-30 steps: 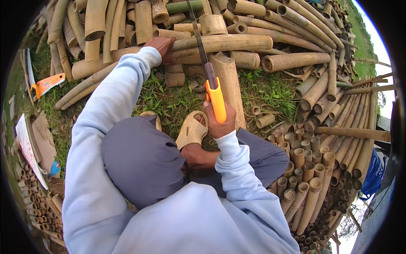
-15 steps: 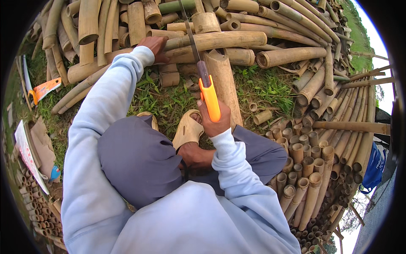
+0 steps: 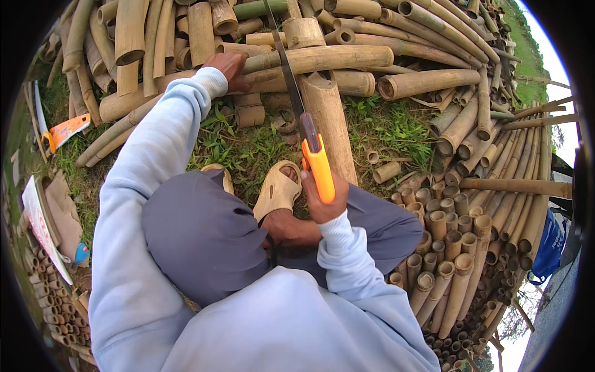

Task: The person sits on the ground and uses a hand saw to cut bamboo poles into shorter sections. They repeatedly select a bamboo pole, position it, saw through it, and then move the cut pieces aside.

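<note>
Right hand [image 3: 325, 193]: fingers closed around the orange handle of the saw [image 3: 308, 129], with no gap visible in the grip; the handle points near, the blade runs far and slightly left. Pole [image 3: 341, 59]: bamboo, lying left to right beyond the knees; the blade crosses it left of its middle; whether the teeth are in a cut cannot be told. Left hand [image 3: 228, 67]: fingers bent over the left part of the pole, left of the blade; the fingertips are partly hidden.

Post [image 3: 328, 127]: thick bamboo, on the near side of the pole, right of the saw handle; block [image 3: 302, 32]: on the far side of the pole, right of the blade. Second saw [image 3: 67, 130]: orange-handled, at far left; board [image 3: 43, 226]: white and red, at left. Tubes [image 3: 443, 242]: stacked at right; bag [image 3: 548, 248]: blue, at the right edge, beyond the tubes.
</note>
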Motion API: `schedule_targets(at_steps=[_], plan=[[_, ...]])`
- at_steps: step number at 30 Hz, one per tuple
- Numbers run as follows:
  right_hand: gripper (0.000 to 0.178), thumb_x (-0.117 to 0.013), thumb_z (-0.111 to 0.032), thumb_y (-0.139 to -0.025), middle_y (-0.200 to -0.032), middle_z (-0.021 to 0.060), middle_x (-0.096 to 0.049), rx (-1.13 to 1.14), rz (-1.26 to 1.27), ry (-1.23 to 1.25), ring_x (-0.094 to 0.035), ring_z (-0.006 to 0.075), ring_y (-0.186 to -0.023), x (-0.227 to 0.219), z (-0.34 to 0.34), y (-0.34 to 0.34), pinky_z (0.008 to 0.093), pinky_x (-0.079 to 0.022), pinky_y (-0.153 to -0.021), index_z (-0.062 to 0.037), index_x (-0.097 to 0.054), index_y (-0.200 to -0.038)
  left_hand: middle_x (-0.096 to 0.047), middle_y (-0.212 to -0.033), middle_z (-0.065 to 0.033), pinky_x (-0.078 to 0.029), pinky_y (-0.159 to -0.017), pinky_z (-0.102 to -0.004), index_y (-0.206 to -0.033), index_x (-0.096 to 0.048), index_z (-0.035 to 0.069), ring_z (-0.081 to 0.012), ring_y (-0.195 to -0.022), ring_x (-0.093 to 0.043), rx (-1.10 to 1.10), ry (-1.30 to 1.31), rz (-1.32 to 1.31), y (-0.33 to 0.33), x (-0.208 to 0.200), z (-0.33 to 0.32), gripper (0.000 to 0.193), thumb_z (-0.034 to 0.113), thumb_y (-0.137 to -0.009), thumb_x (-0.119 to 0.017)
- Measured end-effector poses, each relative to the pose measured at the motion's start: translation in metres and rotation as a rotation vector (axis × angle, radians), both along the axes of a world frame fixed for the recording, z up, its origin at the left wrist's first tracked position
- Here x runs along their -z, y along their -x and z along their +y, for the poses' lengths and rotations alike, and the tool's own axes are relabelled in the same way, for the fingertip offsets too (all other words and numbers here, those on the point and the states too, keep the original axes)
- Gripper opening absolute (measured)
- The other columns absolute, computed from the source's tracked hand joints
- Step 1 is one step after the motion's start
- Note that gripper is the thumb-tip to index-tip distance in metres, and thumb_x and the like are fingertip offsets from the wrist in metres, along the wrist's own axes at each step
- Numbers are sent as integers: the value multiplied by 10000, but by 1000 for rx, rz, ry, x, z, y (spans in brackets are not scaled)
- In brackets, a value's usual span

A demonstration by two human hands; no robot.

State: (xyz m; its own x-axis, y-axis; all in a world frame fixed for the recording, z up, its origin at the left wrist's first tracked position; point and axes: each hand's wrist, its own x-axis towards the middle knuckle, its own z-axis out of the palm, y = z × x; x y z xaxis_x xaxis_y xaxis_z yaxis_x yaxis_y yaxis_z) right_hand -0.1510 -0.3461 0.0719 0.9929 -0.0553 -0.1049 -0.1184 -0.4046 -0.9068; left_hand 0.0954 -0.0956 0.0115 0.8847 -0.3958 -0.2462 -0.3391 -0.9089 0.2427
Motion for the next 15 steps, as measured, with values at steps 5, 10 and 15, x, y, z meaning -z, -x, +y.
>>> schedule_targets(at_steps=[5, 10, 15], plan=[[267, -695, -8, -895, -899, 178, -742, -18, -29, 155, -756, 259, -816, -28, -28, 113, 324, -566, -761, 53, -709, -1155, -727, -1038, -256, -563, -884, -483, -1230, -650, 2, -421, -985, -703, -17, -68, 30, -6, 12, 0, 668, 392, -716, -820], [138, -709, -115, -959, -675, 81, -633, 23, -69, -24, -601, 143, -601, 28, 8, -45, 304, -478, -582, 18, -688, -930, -727, -1015, -257, -562, -874, -483, -1157, -654, -3, -424, -969, -703, 13, -6, -21, -11, 2, -13, 624, 393, -705, -823], [115, -710, -64, -924, -690, 111, -638, 25, -26, 35, -624, 183, -603, 3, -6, 30, 323, -493, -591, 26, -706, -994, -731, -969, -251, -575, -846, -470, -1073, -665, -13, -413, -923, -716, -21, -41, 7, -15, -5, 3, 564, 391, -714, -826]])
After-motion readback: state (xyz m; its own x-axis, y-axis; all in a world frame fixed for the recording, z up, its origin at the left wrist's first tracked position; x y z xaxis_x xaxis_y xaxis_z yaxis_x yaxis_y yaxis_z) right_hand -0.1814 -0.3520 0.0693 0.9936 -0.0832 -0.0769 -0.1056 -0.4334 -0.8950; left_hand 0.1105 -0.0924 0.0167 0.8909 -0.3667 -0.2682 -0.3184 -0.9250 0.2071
